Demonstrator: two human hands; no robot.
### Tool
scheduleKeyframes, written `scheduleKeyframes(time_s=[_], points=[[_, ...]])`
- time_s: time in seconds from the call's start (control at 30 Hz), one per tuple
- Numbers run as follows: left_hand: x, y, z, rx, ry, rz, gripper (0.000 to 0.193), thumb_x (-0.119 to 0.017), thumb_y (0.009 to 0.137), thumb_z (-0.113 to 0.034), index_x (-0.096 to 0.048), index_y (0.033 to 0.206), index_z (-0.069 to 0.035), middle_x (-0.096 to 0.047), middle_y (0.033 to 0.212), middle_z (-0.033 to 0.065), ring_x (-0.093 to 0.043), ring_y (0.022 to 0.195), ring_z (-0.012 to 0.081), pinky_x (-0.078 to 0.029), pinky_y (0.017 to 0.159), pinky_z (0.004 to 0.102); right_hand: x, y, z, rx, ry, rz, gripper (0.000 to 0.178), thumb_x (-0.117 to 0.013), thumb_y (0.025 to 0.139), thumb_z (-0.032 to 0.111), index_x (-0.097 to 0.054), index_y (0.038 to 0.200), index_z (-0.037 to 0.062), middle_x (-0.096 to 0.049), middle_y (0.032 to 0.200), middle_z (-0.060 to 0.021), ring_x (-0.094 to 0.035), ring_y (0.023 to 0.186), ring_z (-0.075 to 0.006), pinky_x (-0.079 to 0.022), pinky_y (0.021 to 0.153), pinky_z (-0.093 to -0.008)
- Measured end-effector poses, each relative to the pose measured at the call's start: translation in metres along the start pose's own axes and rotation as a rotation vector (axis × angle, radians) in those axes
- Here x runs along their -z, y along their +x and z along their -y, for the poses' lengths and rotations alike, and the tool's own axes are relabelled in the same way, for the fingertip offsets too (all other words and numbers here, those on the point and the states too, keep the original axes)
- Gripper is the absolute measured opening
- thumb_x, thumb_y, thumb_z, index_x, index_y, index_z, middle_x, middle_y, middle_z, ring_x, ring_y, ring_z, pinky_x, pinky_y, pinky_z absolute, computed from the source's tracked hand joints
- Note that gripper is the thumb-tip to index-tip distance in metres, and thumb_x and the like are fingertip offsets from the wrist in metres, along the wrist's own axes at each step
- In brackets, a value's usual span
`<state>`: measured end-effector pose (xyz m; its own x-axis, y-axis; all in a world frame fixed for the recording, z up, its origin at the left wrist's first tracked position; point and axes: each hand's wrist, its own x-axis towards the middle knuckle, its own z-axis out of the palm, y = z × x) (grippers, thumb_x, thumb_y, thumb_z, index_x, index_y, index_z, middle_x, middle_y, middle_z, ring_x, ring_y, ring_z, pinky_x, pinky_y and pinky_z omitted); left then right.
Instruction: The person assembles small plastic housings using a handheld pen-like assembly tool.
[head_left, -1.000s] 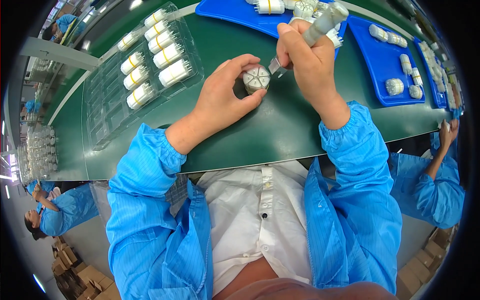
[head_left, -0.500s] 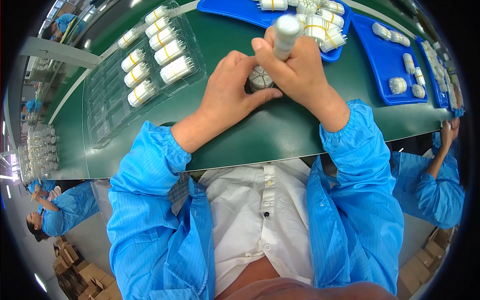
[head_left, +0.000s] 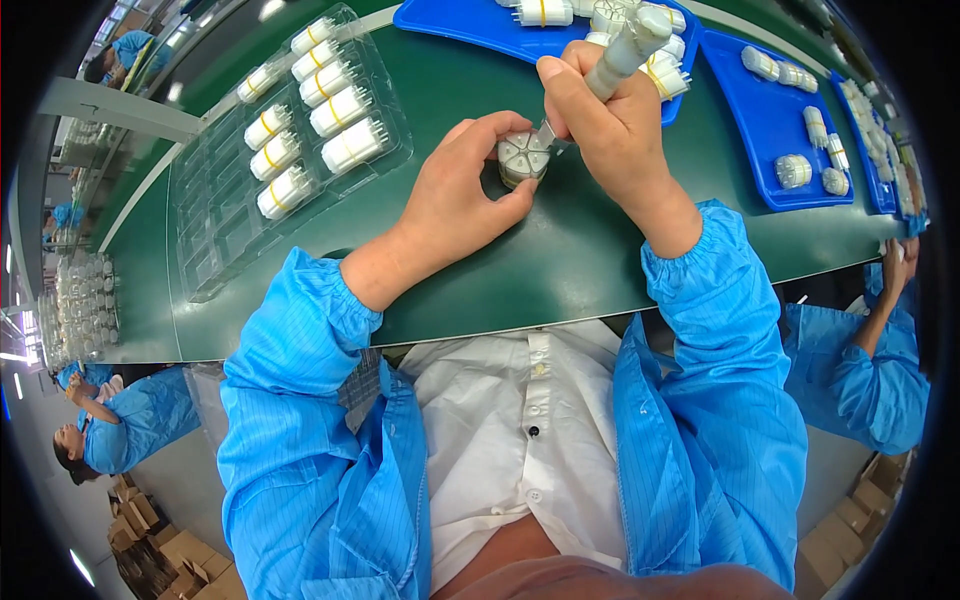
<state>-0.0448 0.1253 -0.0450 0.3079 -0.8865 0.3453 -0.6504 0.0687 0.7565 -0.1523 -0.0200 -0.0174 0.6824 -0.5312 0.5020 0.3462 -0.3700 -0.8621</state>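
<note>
My left hand (head_left: 450,190) curls its fingers and thumb around a round, whitish part (head_left: 522,152) on the table. Its top face is divided into wedge-shaped segments. In my right fist is a hand tool (head_left: 628,55) with a thick pale handle, tilted up to the right. A short flat metal tip comes out below the fist and meets the right rim of the round part. Whether the tip touches or presses into it, I cannot tell.
A clear plastic tray (head_left: 215,245) at left holds several white cylinders with yellow bands (head_left: 355,145). A blue tray (head_left: 470,32) of similar cylinders lies behind my right hand. Another blue tray (head_left: 770,120) is further right. Co-workers in blue sit on both sides.
My right hand has moved slightly up and right, and the tool now leans that way, its metal tip showing. My left fingers have shifted, leaving more of the round part visible.
</note>
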Motion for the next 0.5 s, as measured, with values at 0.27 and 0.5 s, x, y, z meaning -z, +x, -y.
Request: scheduleKeyframes(time_s=[0.27,0.5], points=[[0.000,0.000,0.000,-0.069,0.094,0.017,0.053,-0.079,0.075,-0.015,-0.054,0.120,-0.003,-0.060,0.107,0.0138,-0.060,0.095,0.0273,-0.051,0.080,0.0357,-0.011,-0.001,0.001,0.346,-0.388,0.092,0.031,-0.059,0.095,0.016,-0.047,0.068,0.0057,-0.044,0.059,0.0036,-0.036,0.057,-0.0062,-0.030,0.050,-0.0271],[-0.005,-0.002,0.002,0.034,0.053,-0.098,0.063,-0.082,0.073,-0.014,-0.049,0.125,-0.003,-0.063,0.105,0.0115,-0.062,0.091,0.0244,-0.053,0.082,0.0338,0.009,0.006,0.000,-0.169,0.152,-0.064,0.035,-0.060,0.095,0.027,-0.054,0.067,0.0069,-0.052,0.058,0.0004,-0.050,0.056,-0.0067,-0.041,0.052,-0.0270]])
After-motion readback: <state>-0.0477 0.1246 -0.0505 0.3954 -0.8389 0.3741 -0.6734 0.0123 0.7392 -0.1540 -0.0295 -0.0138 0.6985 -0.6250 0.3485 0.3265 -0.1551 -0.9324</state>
